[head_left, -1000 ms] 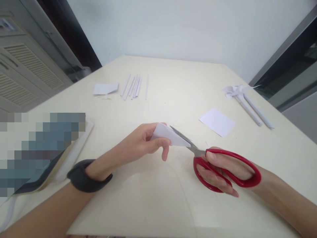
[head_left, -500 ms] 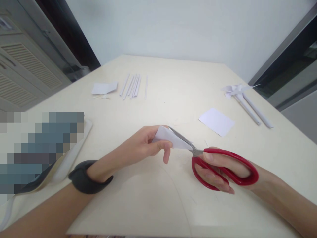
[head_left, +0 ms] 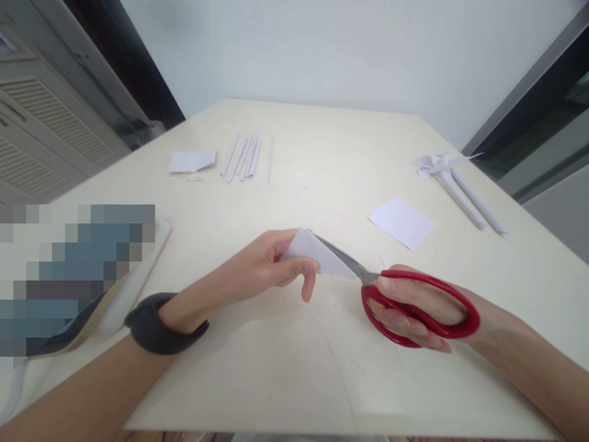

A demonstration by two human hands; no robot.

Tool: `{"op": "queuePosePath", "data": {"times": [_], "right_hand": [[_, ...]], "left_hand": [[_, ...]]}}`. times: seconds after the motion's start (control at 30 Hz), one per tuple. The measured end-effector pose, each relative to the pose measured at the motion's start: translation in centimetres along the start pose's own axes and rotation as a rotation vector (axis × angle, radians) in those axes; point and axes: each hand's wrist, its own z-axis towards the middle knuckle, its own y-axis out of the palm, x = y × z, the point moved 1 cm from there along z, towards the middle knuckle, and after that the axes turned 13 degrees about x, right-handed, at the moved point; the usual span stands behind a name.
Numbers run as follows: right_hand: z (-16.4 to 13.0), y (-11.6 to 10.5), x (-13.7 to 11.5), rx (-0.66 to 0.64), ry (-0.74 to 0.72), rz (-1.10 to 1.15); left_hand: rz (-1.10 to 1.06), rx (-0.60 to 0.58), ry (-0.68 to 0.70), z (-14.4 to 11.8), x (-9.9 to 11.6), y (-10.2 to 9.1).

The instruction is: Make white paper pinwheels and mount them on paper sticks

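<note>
Between the thumb and fingers of my left hand is a folded white piece of paper, its narrow point toward the right. A dark band circles the left wrist. My right hand has its thumb and fingers through the red handles of a pair of scissors. The metal blades lie along the upper slanting edge of the paper, their tips close to my left fingers. A flat white square of paper rests on the table beyond my right hand.
On the white table, several thin paper tubes lie at the back left beside a stack of paper. A paper pinwheel with two thicker rolled tubes is at the right. A blurred-out item occupies the left edge.
The scissor blades have closed along the paper's edge, and the red handles have come nearer together. My left hand still holds the paper in nearly the same spot.
</note>
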Motion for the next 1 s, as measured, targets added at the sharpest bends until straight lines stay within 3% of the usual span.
{"op": "queuePosePath", "data": {"times": [0.37,0.8,1.0], "right_hand": [[-0.5,-0.3,-0.5,-0.011,-0.019,-0.019],[-0.3,0.6,-0.7,-0.022,-0.035,0.049],[0.0,0.2,0.2,-0.109,-0.046,0.074]], "left_hand": [[0.09,-0.086,0.018,0.0,0.2,-0.6],[-0.04,-0.012,-0.03,0.0,0.1,0.2],[0.014,-0.026,-0.001,-0.1,-0.1,0.2]]}}
